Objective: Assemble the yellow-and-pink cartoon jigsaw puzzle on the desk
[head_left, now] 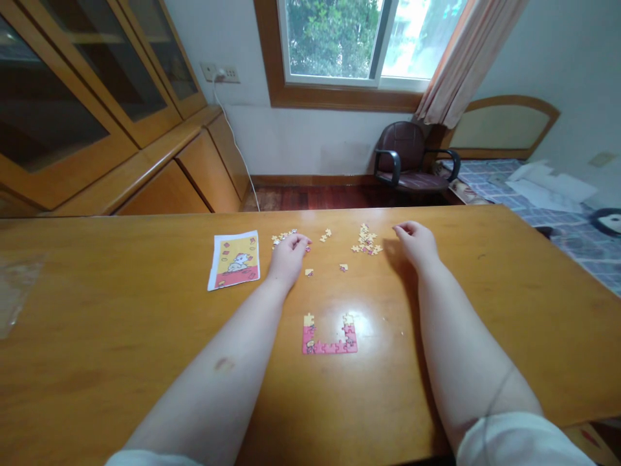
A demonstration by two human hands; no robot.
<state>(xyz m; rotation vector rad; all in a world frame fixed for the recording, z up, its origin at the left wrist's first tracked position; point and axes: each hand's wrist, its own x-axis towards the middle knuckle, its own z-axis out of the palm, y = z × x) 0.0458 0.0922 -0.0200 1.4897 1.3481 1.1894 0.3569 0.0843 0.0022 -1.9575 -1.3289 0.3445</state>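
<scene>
Both my arms stretch out over a wooden table (97,310). My left hand (288,254) rests with curled fingers on a small cluster of loose puzzle pieces (283,237). My right hand (414,241) lies just right of a larger heap of puzzle pieces (366,241), fingers bent, nothing visible in them. A partly joined puzzle (330,336), a pink and yellow U shape, lies near me between my forearms. A picture card (235,259) showing a cartoon animal lies left of my left hand. Single pieces (309,272) sit between the hands.
A clear plastic bag (17,285) lies at the table's left edge. Beyond the table stand a dark armchair (410,158), wooden glass-door cabinets (97,97), a window and a bed (548,194) at the right.
</scene>
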